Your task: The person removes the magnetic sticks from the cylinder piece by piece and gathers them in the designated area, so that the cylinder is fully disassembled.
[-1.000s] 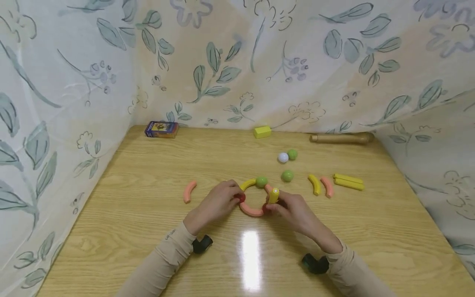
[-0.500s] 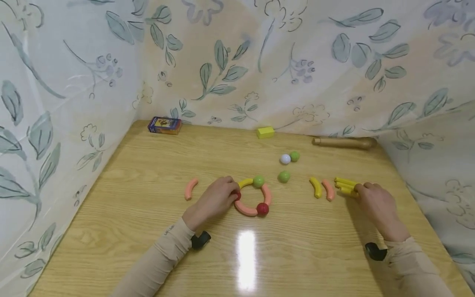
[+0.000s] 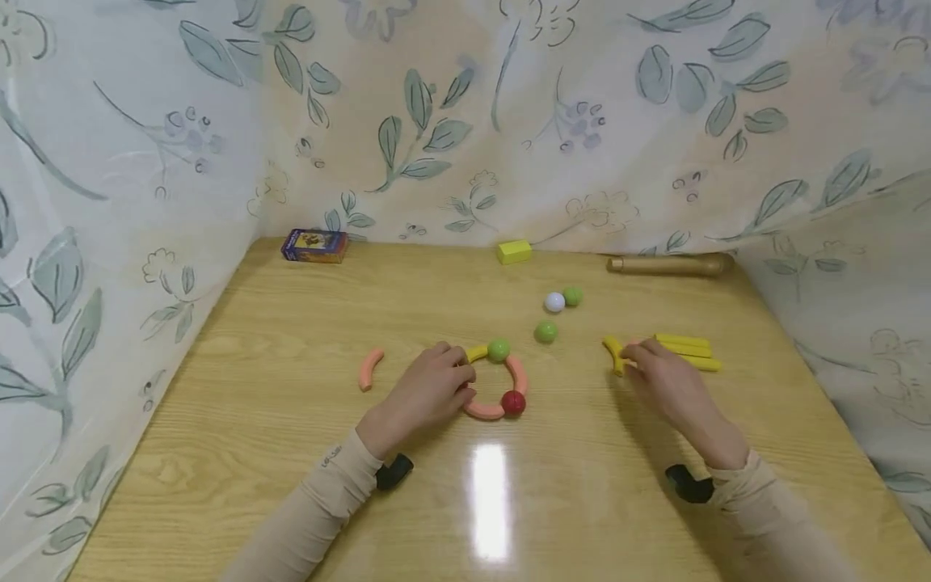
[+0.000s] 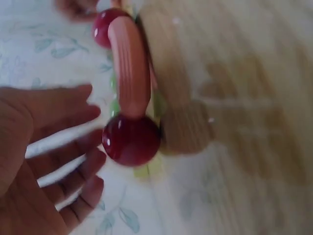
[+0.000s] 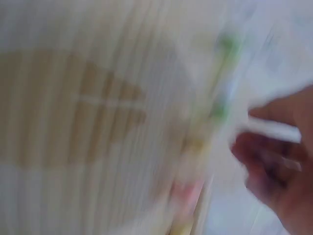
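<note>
A ring of curved pink sticks (image 3: 516, 376), a curved yellow stick (image 3: 476, 353), a green ball (image 3: 498, 350) and a red ball (image 3: 513, 402) lies on the table. My left hand (image 3: 429, 384) is at the ring's left side, fingers loosely spread beside another red ball (image 4: 132, 139); it hides that ball from the head view. My right hand (image 3: 672, 384) hovers over a mostly hidden curved pink stick, its fingertips close to a loose curved yellow stick (image 3: 614, 356). Thumb and fingers stand apart with nothing between them in the blurred right wrist view.
Straight yellow sticks (image 3: 682, 341) lie behind the right hand. Loose green balls (image 3: 546, 331) and a white ball (image 3: 555, 302) are beyond the ring. A pink stick (image 3: 371, 370) lies left. A blue box (image 3: 314, 246), yellow block (image 3: 514, 252) and wooden rod (image 3: 669, 265) line the back.
My right hand has carried a straight yellow stick from the ring to the others at right, let it go and moved back left. My left fingers have come off the red ball.
</note>
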The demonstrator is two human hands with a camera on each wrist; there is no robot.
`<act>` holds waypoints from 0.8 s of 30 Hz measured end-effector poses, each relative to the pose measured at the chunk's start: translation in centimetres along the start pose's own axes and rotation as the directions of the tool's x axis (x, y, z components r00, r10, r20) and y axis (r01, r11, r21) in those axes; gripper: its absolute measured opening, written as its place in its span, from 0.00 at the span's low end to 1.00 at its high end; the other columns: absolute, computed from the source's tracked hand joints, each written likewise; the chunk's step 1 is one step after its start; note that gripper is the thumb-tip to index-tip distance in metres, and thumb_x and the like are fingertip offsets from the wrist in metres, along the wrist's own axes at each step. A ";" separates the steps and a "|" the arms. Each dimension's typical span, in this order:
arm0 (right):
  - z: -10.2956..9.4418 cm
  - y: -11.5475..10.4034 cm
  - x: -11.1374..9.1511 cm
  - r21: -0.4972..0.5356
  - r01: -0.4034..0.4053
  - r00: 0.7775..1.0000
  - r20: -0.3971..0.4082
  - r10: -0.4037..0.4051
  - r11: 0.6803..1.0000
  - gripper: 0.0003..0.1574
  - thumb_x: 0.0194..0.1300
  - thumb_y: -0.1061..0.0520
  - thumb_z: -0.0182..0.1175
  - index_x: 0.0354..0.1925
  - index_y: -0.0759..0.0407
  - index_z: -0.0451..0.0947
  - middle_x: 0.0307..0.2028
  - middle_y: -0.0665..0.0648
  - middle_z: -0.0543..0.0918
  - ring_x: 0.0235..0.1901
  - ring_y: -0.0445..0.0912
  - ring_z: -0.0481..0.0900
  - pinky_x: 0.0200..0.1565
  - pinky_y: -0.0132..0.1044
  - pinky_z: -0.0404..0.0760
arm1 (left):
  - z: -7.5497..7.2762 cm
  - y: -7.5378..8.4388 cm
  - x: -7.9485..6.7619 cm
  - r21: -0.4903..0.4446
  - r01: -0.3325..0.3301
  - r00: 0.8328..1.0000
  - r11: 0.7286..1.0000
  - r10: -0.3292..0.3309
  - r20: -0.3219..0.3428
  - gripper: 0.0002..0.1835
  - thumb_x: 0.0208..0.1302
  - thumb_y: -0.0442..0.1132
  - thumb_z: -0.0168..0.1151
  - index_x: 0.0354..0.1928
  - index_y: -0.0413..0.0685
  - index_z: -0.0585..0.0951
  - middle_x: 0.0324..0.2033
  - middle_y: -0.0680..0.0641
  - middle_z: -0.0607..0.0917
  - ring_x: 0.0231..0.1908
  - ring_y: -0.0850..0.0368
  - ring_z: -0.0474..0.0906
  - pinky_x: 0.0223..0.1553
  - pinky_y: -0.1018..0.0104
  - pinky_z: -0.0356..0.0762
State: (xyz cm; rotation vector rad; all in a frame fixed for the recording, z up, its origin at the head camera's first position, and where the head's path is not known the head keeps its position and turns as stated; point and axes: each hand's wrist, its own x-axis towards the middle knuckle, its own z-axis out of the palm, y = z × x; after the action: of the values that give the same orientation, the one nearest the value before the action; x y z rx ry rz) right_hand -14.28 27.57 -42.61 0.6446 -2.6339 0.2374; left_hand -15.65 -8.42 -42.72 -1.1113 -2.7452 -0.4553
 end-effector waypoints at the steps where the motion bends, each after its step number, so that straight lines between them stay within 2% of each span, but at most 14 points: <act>1: 0.3 -1.6 0.6 0.066 0.053 0.998 0.023 -0.055 0.996 0.13 0.52 0.68 0.69 0.39 0.64 0.82 0.35 0.61 0.82 0.26 0.49 0.81 0.25 0.42 0.79 | 0.1 0.1 0.1 0.041 -0.042 0.999 0.998 0.042 -0.002 0.05 0.62 0.44 0.67 0.33 0.52 0.86 0.35 0.52 0.82 0.38 0.54 0.73 0.40 0.62 0.72; 4: 1.3 -5.9 2.2 0.223 0.198 0.968 0.108 -0.226 0.955 0.18 0.56 0.65 0.69 0.47 0.61 0.81 0.44 0.57 0.82 0.34 0.45 0.83 0.34 0.37 0.82 | 0.4 0.6 0.2 0.123 -0.134 0.991 0.983 0.134 0.010 0.09 0.60 0.49 0.68 0.31 0.54 0.87 0.32 0.55 0.83 0.39 0.55 0.71 0.40 0.63 0.70; 6: 2.0 -8.0 2.8 0.265 0.270 0.943 0.120 -0.309 0.926 0.19 0.57 0.63 0.69 0.49 0.60 0.81 0.47 0.56 0.82 0.38 0.44 0.84 0.38 0.36 0.83 | 0.6 0.9 0.3 0.158 -0.154 0.988 0.975 0.152 0.026 0.10 0.58 0.52 0.68 0.28 0.56 0.87 0.29 0.56 0.82 0.37 0.56 0.70 0.38 0.64 0.68; 8: 2.6 -9.5 3.1 0.269 0.313 0.925 0.128 -0.356 0.911 0.20 0.59 0.61 0.69 0.51 0.58 0.81 0.49 0.54 0.83 0.42 0.44 0.83 0.41 0.35 0.83 | 0.8 1.2 0.3 0.179 -0.163 0.986 0.970 0.157 0.046 0.09 0.56 0.52 0.69 0.26 0.57 0.87 0.28 0.57 0.82 0.36 0.57 0.69 0.39 0.64 0.67; 11: 3.3 -10.7 3.4 0.263 0.333 0.912 0.153 -0.380 0.906 0.18 0.61 0.62 0.65 0.51 0.57 0.82 0.48 0.53 0.83 0.45 0.44 0.83 0.43 0.36 0.83 | 1.0 1.4 0.3 0.190 -0.165 0.986 0.968 0.156 0.065 0.06 0.55 0.50 0.71 0.26 0.60 0.88 0.27 0.59 0.82 0.37 0.58 0.70 0.41 0.64 0.68; 15: 3.8 -10.9 3.7 0.281 0.324 0.907 0.178 -0.381 0.903 0.15 0.63 0.63 0.61 0.49 0.56 0.83 0.46 0.51 0.83 0.45 0.43 0.81 0.44 0.36 0.82 | 1.0 1.5 0.3 0.177 -0.174 0.984 0.969 0.165 0.067 0.03 0.54 0.47 0.72 0.25 0.61 0.88 0.27 0.59 0.82 0.37 0.58 0.70 0.43 0.64 0.68; 24: 3.5 -10.4 4.1 0.383 0.271 0.898 0.230 -0.375 0.883 0.13 0.65 0.61 0.61 0.48 0.56 0.83 0.46 0.50 0.83 0.45 0.41 0.80 0.47 0.36 0.81 | 0.8 1.2 0.2 0.092 -0.201 0.978 0.975 0.194 0.076 0.11 0.60 0.48 0.66 0.21 0.60 0.86 0.23 0.60 0.81 0.37 0.59 0.70 0.42 0.64 0.65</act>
State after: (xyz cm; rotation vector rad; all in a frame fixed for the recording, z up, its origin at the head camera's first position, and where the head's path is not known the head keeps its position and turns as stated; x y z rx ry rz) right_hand -13.89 15.87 -43.30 1.3258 -2.7254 0.5419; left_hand -14.96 -7.23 -43.21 -1.3789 -2.6424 -0.2566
